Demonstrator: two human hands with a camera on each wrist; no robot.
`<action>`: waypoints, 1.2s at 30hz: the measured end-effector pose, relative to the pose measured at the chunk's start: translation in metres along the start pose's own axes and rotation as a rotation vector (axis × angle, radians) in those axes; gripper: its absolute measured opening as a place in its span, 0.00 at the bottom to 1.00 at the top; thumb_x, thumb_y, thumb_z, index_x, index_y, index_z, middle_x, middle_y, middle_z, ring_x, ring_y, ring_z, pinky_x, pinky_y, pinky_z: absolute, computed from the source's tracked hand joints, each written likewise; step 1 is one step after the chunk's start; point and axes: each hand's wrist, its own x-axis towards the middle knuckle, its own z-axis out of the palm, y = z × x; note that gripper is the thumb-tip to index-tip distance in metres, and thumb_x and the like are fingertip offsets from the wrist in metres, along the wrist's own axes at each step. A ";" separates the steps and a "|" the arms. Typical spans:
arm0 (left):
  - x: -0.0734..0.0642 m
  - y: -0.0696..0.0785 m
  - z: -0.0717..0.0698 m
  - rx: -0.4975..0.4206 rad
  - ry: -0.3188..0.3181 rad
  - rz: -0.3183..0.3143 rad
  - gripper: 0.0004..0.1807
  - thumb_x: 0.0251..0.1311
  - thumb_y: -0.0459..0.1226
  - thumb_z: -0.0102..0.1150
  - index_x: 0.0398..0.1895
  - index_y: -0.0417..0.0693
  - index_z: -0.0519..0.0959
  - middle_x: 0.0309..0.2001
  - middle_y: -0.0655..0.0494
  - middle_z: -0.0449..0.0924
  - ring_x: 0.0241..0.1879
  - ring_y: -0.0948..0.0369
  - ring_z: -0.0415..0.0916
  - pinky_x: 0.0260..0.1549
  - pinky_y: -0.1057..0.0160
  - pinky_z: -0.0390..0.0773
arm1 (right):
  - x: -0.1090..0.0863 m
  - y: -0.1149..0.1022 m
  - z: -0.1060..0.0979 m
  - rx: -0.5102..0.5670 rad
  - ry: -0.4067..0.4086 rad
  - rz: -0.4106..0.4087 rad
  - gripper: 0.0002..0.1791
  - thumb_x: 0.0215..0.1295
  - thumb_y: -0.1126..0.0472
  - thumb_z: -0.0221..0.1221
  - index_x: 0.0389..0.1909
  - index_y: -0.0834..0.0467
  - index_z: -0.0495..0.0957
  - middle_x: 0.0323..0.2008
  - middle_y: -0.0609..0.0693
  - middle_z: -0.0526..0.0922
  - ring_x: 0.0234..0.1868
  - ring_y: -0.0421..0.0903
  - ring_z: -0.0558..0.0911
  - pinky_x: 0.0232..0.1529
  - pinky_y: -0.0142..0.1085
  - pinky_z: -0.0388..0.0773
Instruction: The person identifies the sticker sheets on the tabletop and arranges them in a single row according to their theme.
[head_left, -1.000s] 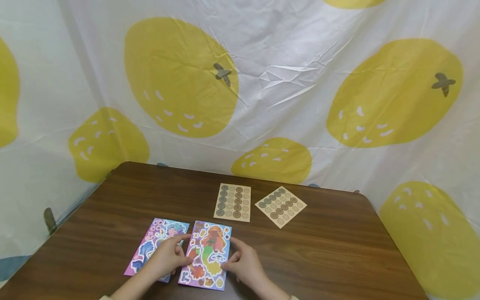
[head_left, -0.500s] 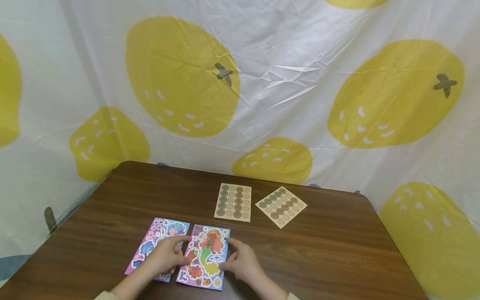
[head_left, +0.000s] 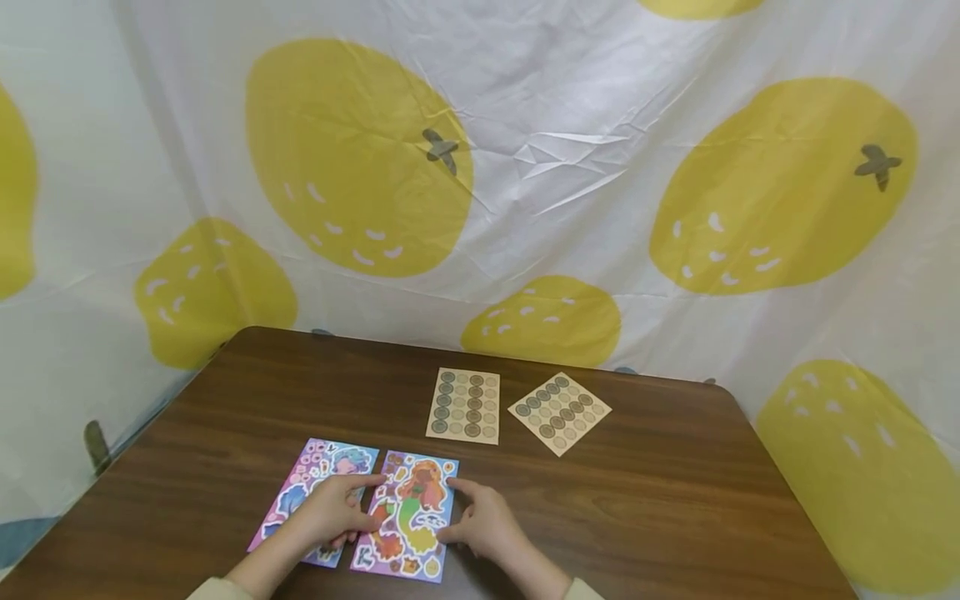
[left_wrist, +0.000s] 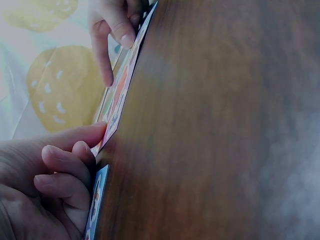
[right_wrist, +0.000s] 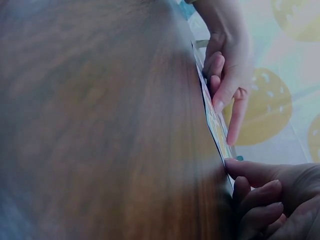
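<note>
A mermaid sticker sheet (head_left: 411,517) with an orange-haired, green-tailed figure lies on the dark wooden table between both hands. My left hand (head_left: 335,510) touches its left side with spread index finger and thumb, the other fingers tucked under. On the opposite side, the index finger and thumb of my right hand (head_left: 483,521) rest at the right edge in the same way. A second mermaid sticker sheet (head_left: 294,498), blue-haired, lies just left, partly hidden under my left hand. In the left wrist view, the thumb tip meets the edge of the orange-haired sheet (left_wrist: 120,95), seen nearly edge-on.
Two tan sheets of round stickers lie farther back: one straight sheet (head_left: 463,406) and one turned sheet (head_left: 560,414). Behind the table (head_left: 637,500) hangs a white cloth (head_left: 555,83) with large yellow fruit prints.
The orange-haired mermaid sheet has shifted slightly toward the person and left, with both hands staying at its sides. The other sheets keep their places.
</note>
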 end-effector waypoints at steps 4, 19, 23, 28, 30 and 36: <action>0.001 -0.003 0.000 -0.024 -0.006 -0.002 0.37 0.41 0.28 0.72 0.61 0.35 0.73 0.08 0.56 0.68 0.03 0.69 0.58 0.04 0.72 0.61 | 0.001 0.002 0.000 0.007 -0.005 0.001 0.43 0.38 0.68 0.75 0.62 0.61 0.71 0.08 0.46 0.71 0.05 0.36 0.63 0.06 0.27 0.61; -0.002 -0.002 0.001 -0.036 -0.008 -0.020 0.38 0.40 0.28 0.72 0.61 0.35 0.72 0.08 0.56 0.69 0.03 0.70 0.58 0.04 0.72 0.61 | -0.002 0.002 0.000 -0.009 -0.018 -0.002 0.43 0.39 0.66 0.75 0.62 0.61 0.72 0.07 0.46 0.71 0.04 0.36 0.64 0.05 0.28 0.61; 0.000 -0.001 -0.001 -0.015 -0.009 -0.019 0.38 0.40 0.29 0.72 0.61 0.36 0.72 0.08 0.56 0.69 0.03 0.70 0.58 0.04 0.72 0.63 | -0.002 -0.001 -0.002 -0.037 -0.020 -0.013 0.42 0.40 0.65 0.75 0.62 0.62 0.71 0.08 0.47 0.73 0.04 0.37 0.65 0.04 0.30 0.63; 0.001 0.001 -0.002 -0.015 -0.012 -0.029 0.37 0.41 0.31 0.73 0.61 0.36 0.73 0.08 0.57 0.69 0.03 0.70 0.58 0.05 0.72 0.63 | -0.003 -0.003 -0.003 -0.025 -0.039 0.001 0.43 0.41 0.63 0.75 0.63 0.62 0.70 0.09 0.49 0.74 0.04 0.37 0.65 0.04 0.30 0.64; 0.001 0.002 -0.003 -0.011 -0.011 -0.028 0.37 0.41 0.32 0.74 0.60 0.36 0.73 0.07 0.57 0.68 0.03 0.70 0.59 0.05 0.72 0.64 | -0.003 -0.002 -0.004 -0.011 -0.047 -0.001 0.43 0.41 0.62 0.75 0.63 0.62 0.70 0.09 0.50 0.74 0.04 0.37 0.66 0.04 0.29 0.63; 0.000 0.007 -0.004 -0.060 -0.021 -0.006 0.36 0.42 0.31 0.74 0.59 0.33 0.73 0.08 0.56 0.69 0.04 0.70 0.59 0.05 0.73 0.63 | -0.002 0.003 -0.007 0.023 -0.043 -0.042 0.40 0.45 0.62 0.74 0.62 0.62 0.71 0.08 0.48 0.74 0.04 0.37 0.66 0.04 0.30 0.64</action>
